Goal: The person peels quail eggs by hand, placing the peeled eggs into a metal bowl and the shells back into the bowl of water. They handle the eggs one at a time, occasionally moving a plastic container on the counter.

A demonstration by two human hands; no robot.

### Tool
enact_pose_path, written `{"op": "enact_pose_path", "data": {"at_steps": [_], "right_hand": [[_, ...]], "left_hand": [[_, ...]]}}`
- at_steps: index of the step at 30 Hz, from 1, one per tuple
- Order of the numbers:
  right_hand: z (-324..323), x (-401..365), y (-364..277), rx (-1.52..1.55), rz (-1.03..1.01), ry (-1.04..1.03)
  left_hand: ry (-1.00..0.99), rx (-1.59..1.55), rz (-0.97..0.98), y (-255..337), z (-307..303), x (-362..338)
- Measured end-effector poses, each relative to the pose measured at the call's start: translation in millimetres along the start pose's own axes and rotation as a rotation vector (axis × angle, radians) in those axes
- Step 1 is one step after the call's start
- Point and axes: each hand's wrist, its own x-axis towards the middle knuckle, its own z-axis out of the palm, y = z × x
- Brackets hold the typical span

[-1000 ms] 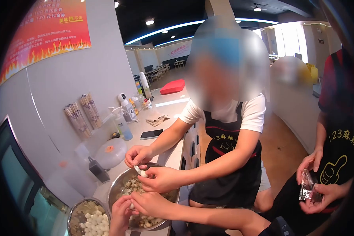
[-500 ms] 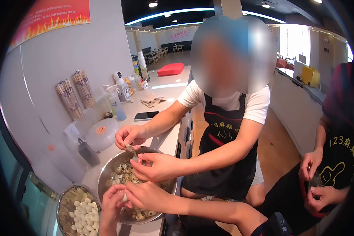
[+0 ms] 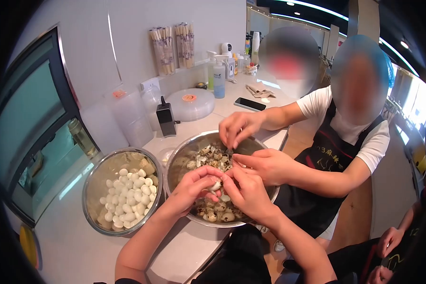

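Note:
My left hand [image 3: 192, 188] is closed around a partly peeled quail egg [image 3: 216, 185], held above the large steel bowl [image 3: 174, 163]. My right hand [image 3: 249, 194] meets it from the other side, thumb and fingertips pinched at the egg's shell. Beneath both hands the bowl holds speckled quail eggs [image 3: 222, 214] and broken shell [image 3: 207, 152]. A co-worker's hands [image 3: 270, 165] work over the same bowl, just beyond mine; the small piece between their fingers is mostly hidden. To the left, a second steel bowl [image 3: 88, 201] holds many peeled white eggs [image 3: 130, 194].
Behind the bowls stand a black charger-like device [image 3: 165, 118], a round plastic lid [image 3: 194, 105], pump bottles [image 3: 219, 80] and a phone [image 3: 250, 104]. Packed chopsticks [image 3: 163, 51] hang on the wall. The co-worker [image 3: 326, 151] sits at the right; another person's hands [image 3: 388, 244] show lower right.
My view has swung left and down, bringing the bowl of peeled eggs fully into sight. Both my hands stay together at the egg. The co-worker's hands remain over the shared bowl.

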Motion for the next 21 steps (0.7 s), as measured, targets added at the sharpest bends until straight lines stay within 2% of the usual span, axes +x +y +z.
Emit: {"op": "enact_pose_path", "data": {"at_steps": [1, 4, 8, 21], "right_hand": [[-2.2, 1.8, -1.9, 0.032, 0.06, -0.025], [-1.5, 2.3, -1.3, -0.007, 0.022, -0.026], [2.2, 1.5, -4.9, 0.099, 0.12, -0.033], [3.9, -2.0, 2.1, 0.001, 0.05, -0.063]], "left_hand": [[0.011, -0.004, -0.015, -0.5, -0.8, 0.9], [-0.026, -0.039, -0.02, -3.0, -6.4, 1.9], [-0.015, -0.083, -0.01, -2.9, -7.2, 1.5], [0.0, -0.098, -0.031, -4.7, -10.2, 1.1]]}}
